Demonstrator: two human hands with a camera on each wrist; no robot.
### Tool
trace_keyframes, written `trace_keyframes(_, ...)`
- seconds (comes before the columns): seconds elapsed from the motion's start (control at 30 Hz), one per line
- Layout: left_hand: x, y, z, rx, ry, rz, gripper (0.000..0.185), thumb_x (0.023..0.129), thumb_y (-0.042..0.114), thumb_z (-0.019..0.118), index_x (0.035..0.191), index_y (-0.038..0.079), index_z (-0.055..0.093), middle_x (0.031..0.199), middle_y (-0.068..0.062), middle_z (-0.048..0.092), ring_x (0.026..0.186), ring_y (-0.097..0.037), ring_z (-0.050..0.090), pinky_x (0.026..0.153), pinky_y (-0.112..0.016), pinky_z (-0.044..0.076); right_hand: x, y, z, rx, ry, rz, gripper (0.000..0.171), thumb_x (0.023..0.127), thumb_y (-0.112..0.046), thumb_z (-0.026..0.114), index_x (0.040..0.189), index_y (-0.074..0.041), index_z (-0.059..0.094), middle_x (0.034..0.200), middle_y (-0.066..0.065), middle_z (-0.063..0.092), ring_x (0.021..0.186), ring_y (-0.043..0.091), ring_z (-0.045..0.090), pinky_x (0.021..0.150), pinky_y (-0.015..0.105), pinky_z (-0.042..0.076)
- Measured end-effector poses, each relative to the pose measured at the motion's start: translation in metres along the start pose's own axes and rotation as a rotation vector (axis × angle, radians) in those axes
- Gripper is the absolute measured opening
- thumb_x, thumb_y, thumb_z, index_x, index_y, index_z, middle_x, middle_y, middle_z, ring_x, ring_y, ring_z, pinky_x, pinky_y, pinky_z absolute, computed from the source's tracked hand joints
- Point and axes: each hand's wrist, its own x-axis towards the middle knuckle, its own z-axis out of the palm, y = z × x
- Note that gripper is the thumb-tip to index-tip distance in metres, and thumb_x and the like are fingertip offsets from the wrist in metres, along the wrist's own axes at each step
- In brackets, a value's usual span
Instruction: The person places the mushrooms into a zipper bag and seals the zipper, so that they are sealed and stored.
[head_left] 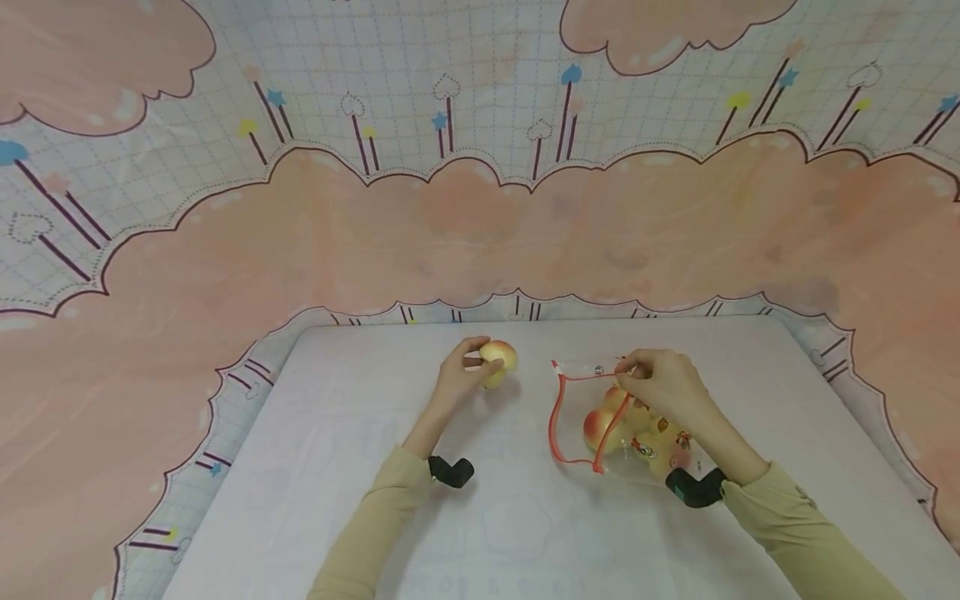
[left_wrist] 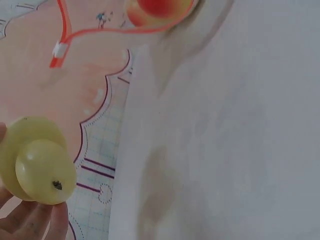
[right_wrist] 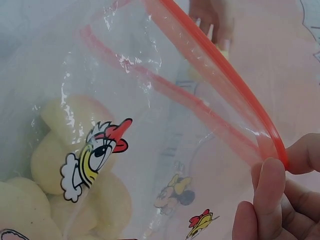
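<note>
My left hand (head_left: 457,379) holds a yellow pear (head_left: 498,353) with a red blush between thumb and fingers, raised over the far part of the table. Seen in the left wrist view, the pear's narrow end with a short dark stem (left_wrist: 57,185) faces the camera. To the right, a clear zip bag (right_wrist: 215,55) with a red-orange edge and cartoon prints lies with its mouth spread apart, facing left. Thumb and fingers of my right hand (head_left: 666,385) pinch the edge of that mouth. Several more yellow-and-red pears (head_left: 597,428) are inside the bag, partly hidden by prints and hand.
A white table (head_left: 337,500) spreads under both hands. Behind and around it hangs a patterned cloth (head_left: 450,225) with peach clouds and small stick motifs. Dark wrist-worn devices (head_left: 452,472) sit at both sleeves.
</note>
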Motion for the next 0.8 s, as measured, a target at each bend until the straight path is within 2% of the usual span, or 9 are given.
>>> trace_keyframes(0.57, -0.041, 0.013, 0.024, -0.049, -0.089, 0.042, 0.05, 0.083, 0.021, 0.074, 0.129, 0.013, 0.057, 0.13, -0.01, 0.059, 0.105, -0.029, 0.062, 0.077, -0.03, 0.056, 0.002, 0.001, 0.0, -0.016, 0.001, -0.003, 0.022, 0.089, -0.015, 0.063, 0.104, -0.001, 0.068, 0.072, 0.01, 0.065, 0.053, 0.013, 0.056, 0.043, 0.026, 0.04)
trace_keyframes(0.8, -0.053, 0.022, 0.041, -0.096, -0.163, 0.085, 0.051, 0.084, 0.016, 0.073, 0.131, 0.009, 0.055, 0.132, -0.013, 0.056, 0.106, -0.031, 0.062, 0.083, -0.032, 0.056, 0.002, 0.001, 0.001, -0.021, 0.0, 0.002, 0.022, 0.088, -0.016, 0.064, 0.104, -0.002, 0.068, 0.07, 0.007, 0.065, 0.053, 0.014, 0.056, 0.041, 0.026, 0.037)
